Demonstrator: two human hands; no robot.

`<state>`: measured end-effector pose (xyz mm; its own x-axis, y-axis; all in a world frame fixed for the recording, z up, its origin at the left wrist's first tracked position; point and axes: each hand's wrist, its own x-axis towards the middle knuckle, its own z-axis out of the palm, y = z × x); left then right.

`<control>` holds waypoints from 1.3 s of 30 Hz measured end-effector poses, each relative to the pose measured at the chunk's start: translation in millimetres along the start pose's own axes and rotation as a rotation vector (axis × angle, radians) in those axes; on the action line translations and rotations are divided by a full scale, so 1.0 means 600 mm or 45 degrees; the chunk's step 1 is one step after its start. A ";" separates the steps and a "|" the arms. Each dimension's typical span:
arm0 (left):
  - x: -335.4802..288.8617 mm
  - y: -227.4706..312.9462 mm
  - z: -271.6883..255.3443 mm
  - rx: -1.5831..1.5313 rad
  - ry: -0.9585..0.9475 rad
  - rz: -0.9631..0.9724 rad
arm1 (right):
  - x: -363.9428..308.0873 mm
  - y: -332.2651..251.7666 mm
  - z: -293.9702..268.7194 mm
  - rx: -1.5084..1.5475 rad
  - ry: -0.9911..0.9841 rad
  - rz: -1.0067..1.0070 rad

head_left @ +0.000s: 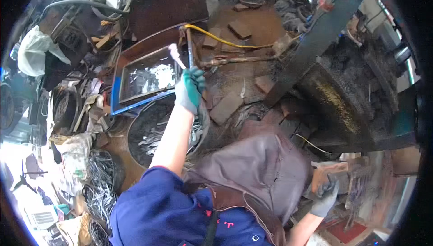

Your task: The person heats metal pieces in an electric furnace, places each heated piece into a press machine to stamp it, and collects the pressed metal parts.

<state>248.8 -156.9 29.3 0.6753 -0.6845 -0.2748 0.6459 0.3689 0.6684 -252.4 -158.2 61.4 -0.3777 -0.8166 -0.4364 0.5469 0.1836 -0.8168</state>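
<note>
My left hand [191, 89], in a green-and-grey work glove, reaches forward with its fingers closed. It pinches a slim pale piece [176, 55] with a wider end, pointing away from me. Just beyond the hand is a blue-edged tray [118, 88] with a shiny, reflecting surface inside its frame. A dark round basin [137, 124] with many thin metal pieces lies below the left forearm. At the lower right, my right hand [325, 199] wears a grey glove with dark fingertips. Its curled fingers press against an orange-brown brick [325, 172].
A brown leather apron [252, 165] covers my lap. A yellow hose [230, 42] runs from the tray's corner. Loose bricks [227, 107] lie on the floor. A dark metal beam [311, 50] slants across the right. Bundles of shiny strips [99, 183] stand at the left.
</note>
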 end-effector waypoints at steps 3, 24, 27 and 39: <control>0.040 -0.023 -0.091 0.499 0.091 0.080 | -0.014 0.006 -0.043 -0.058 -0.183 0.214; -0.193 -0.240 0.125 0.629 -0.647 -0.694 | 0.134 0.030 -0.185 0.171 0.314 -0.135; -0.183 -0.252 0.121 0.565 -0.717 -0.776 | 0.149 0.022 -0.189 0.186 0.273 -0.054; -0.153 -0.316 0.428 0.734 -1.158 -0.703 | 0.161 -0.006 -0.195 0.004 0.200 -0.285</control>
<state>-27.3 -325.6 105.3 -0.2882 -0.9387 -0.1890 0.3581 -0.2888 0.8879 -378.2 -173.9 -22.2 -0.6005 -0.7420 -0.2980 0.4385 0.0060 -0.8987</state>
